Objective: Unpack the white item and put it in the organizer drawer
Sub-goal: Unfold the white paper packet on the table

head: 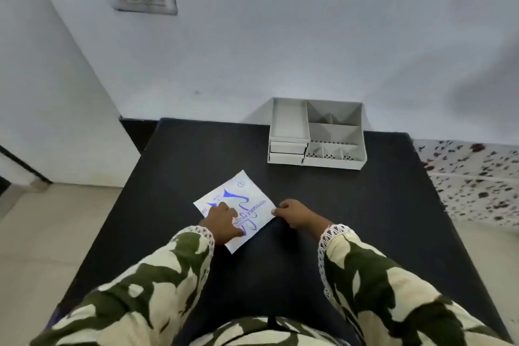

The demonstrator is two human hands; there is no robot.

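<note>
- White packet, blue print, flat on black worktop.
- Left hand fingers spread on it; right hand fingers pinching its right corner.
- Grey organizer far right, compartments apparently bare, path unobstructed.

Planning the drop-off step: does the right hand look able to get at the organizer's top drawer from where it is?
Probably yes. The right hand pinches the packet corner, and only bare black table lies between it and the organizer, whose top drawer stands open.
</note>
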